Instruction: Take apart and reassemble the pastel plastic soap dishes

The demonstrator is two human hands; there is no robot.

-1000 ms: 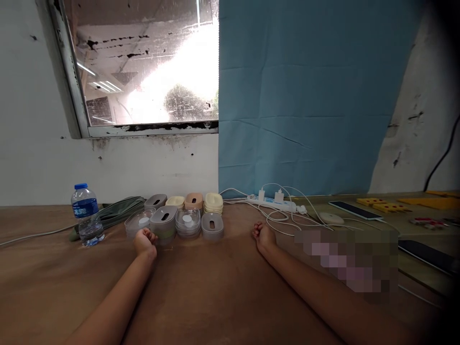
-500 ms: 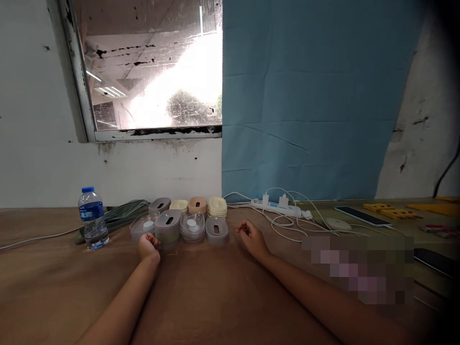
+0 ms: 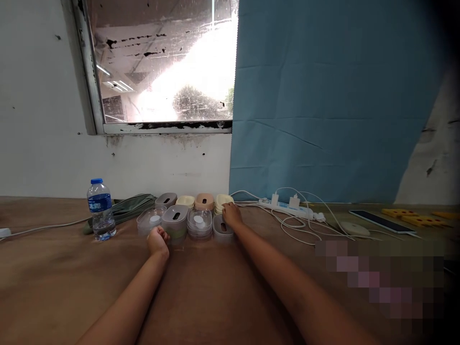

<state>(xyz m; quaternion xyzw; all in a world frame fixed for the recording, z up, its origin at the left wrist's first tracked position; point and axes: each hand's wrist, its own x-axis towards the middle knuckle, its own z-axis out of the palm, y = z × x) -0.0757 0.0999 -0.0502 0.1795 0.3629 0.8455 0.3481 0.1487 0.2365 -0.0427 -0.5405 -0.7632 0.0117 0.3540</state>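
Note:
My right hand reaches over the front right grey box, which has a dark slot in its lid. Its fingers are apart and bent, at the front of a stack of cream-coloured trays; whether they touch the stack is unclear. Curled into a loose fist, my left hand shows nothing in it. It rests in front of the clear plastic containers and beside a taller grey slotted box. Between the hands stands a second stack of clear containers with a white round label.
Behind are another grey box, a cream tray and a peach slotted box. A water bottle and green bag stand left. A power strip with cables, a phone and yellow pieces lie right.
My right hand has moved left and forward, from bare tabletop to the cream stack and front grey box. My left hand stays curled by the clear containers. The camera view has shifted slightly.

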